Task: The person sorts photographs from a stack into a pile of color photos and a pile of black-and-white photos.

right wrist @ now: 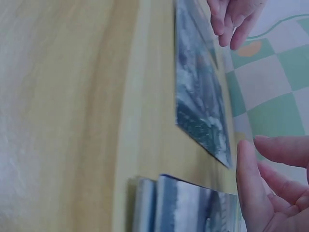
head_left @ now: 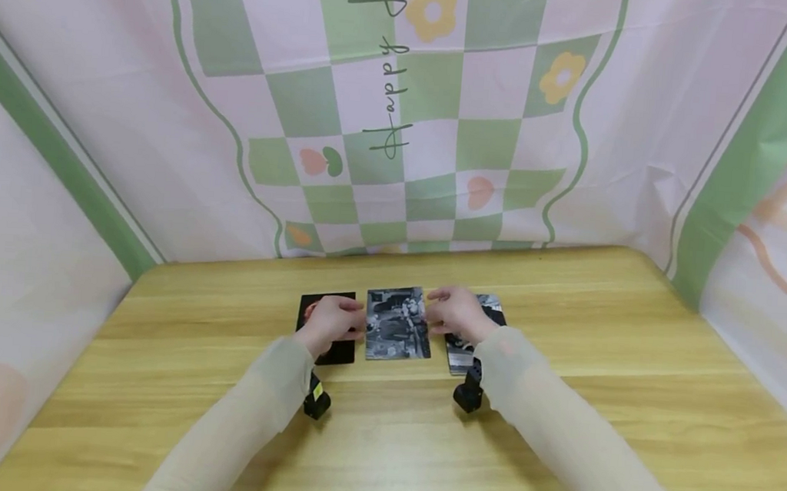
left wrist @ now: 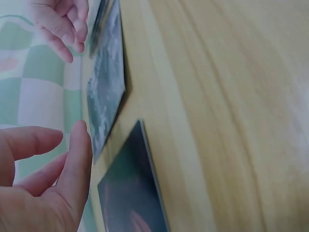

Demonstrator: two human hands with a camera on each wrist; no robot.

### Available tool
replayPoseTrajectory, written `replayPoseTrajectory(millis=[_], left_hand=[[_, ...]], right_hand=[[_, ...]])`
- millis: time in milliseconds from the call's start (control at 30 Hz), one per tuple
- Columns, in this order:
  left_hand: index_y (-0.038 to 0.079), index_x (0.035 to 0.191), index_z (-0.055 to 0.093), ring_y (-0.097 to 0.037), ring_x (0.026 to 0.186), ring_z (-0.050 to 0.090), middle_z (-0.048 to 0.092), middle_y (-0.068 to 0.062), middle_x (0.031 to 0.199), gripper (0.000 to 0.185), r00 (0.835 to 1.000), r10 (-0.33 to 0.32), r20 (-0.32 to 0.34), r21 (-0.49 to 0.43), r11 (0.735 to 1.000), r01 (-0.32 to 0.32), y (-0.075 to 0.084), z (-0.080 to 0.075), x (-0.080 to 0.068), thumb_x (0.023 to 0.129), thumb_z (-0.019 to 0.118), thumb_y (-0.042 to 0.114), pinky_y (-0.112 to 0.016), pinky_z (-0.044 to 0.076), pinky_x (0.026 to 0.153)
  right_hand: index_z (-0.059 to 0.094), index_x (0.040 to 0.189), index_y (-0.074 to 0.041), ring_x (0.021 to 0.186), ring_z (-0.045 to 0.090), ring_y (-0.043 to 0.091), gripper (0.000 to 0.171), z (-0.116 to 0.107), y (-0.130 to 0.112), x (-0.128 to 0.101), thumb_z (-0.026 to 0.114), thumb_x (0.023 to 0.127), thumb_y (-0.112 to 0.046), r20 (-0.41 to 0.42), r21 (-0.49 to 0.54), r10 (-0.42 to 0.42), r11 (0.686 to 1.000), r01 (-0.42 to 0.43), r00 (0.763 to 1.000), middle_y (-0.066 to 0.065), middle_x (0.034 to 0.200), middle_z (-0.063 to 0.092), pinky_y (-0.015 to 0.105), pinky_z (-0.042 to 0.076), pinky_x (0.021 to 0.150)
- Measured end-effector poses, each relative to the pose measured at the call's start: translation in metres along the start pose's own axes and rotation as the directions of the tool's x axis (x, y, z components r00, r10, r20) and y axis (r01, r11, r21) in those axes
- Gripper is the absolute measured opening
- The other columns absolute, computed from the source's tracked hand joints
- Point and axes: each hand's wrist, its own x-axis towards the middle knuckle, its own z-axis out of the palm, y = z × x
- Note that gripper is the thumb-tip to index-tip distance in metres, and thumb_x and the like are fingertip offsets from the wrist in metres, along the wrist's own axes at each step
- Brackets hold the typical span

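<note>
A black-and-white photo card (head_left: 397, 324) lies flat on the wooden table between my two hands. My left hand (head_left: 333, 322) hovers by its left edge, above a dark card with a red picture (head_left: 340, 354). In the left wrist view, the thumb and fingers of that hand (left wrist: 53, 186) are apart with nothing between them. Beside the middle card's right edge is my right hand (head_left: 459, 313), over a small stack of photo cards (head_left: 459, 356). The right wrist view shows its fingers (right wrist: 250, 179) loosely bent and holding nothing. Part of the stack is hidden by that hand.
The wooden table (head_left: 391, 446) runs back to a hanging cloth (head_left: 429, 140) with green checks and flowers. More cloth (head_left: 776, 322) hangs along the right side. A small black device (head_left: 316, 400) sits under the left wrist and another (head_left: 469, 390) under the right.
</note>
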Motion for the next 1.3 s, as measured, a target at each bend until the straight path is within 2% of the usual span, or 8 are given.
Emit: replayPoseTrajectory(millis=[200,433,600,800,967,1100,1300], left_hand=[[-0.002,0.136,0.047,-0.03,0.113,0.059,0.054,-0.02,0.13,0.041,0.998,0.029,0.053,-0.021,0.999,-0.028,0.006,0.003,-0.002,0.096,0.053,0.007,-0.033,0.057,0.088],[-0.003,0.137,0.044,-0.034,0.118,0.055,0.053,-0.024,0.131,0.042,0.991,0.079,0.104,-0.089,0.994,-0.07,0.018,0.013,-0.009,0.096,0.052,0.005,-0.036,0.055,0.093],[-0.005,0.137,0.043,-0.034,0.122,0.052,0.05,-0.025,0.134,0.042,0.984,0.114,0.137,-0.133,0.987,-0.095,0.023,0.023,-0.013,0.096,0.051,0.004,-0.033,0.056,0.091],[-0.004,0.136,0.046,-0.034,0.123,0.051,0.05,-0.024,0.135,0.041,0.978,0.136,0.157,-0.162,0.981,-0.11,0.029,0.033,-0.016,0.096,0.052,0.006,-0.03,0.056,0.09],[-0.001,0.133,0.051,-0.034,0.121,0.053,0.053,-0.023,0.132,0.038,0.979,0.137,0.154,-0.172,0.979,-0.11,0.034,0.043,-0.019,0.095,0.054,0.006,-0.03,0.057,0.088],[-0.004,0.131,0.051,-0.036,0.119,0.054,0.053,-0.025,0.13,0.037,0.974,0.156,0.165,-0.212,0.97,-0.119,0.035,0.052,-0.021,0.095,0.054,0.004,-0.031,0.057,0.088],[-0.006,0.13,0.051,-0.037,0.119,0.054,0.052,-0.027,0.131,0.037,0.97,0.149,0.192,-0.284,0.955,-0.09,0.031,0.063,-0.022,0.094,0.053,0.0,-0.03,0.057,0.088]], right_hand=[[0.044,0.136,0.003,0.11,0.058,0.036,0.046,-0.01,-0.006,-0.005,0.056,0.092,-0.004,0.004,0.02,0.007,1.0,-0.007,1.0,0.026,0.127,0.051,0.037,0.059,0.085],[0.037,0.141,0.003,0.122,0.05,0.039,0.051,-0.022,-0.008,-0.013,0.054,0.094,-0.004,0.04,0.127,-0.015,0.992,0.01,0.999,0.028,0.133,0.047,0.042,0.052,0.097],[0.035,0.141,0.005,0.124,0.047,0.042,0.051,-0.032,-0.01,-0.02,0.053,0.094,-0.003,0.045,0.138,-0.057,0.989,0.051,0.997,0.03,0.134,0.046,0.04,0.053,0.095],[0.034,0.142,0.003,0.126,0.045,0.042,0.051,-0.042,-0.01,-0.028,0.052,0.095,-0.004,0.052,0.144,-0.066,0.988,0.058,0.996,0.03,0.137,0.044,0.035,0.055,0.093],[0.033,0.142,0.005,0.123,0.046,0.043,0.052,-0.047,-0.009,-0.036,0.053,0.095,-0.004,0.063,0.124,-0.078,0.99,0.07,0.995,0.032,0.136,0.044,0.041,0.052,0.096],[0.033,0.141,0.007,0.119,0.051,0.04,0.052,-0.052,-0.005,-0.044,0.053,0.095,-0.004,0.066,0.107,-0.093,0.991,0.085,0.993,0.033,0.133,0.045,0.045,0.05,0.097],[0.032,0.14,0.01,0.102,0.061,0.021,0.052,-0.063,0.004,-0.052,0.054,0.094,-0.004,0.076,0.133,-0.103,0.987,0.092,0.992,0.028,0.125,0.053,0.044,0.052,0.096]])
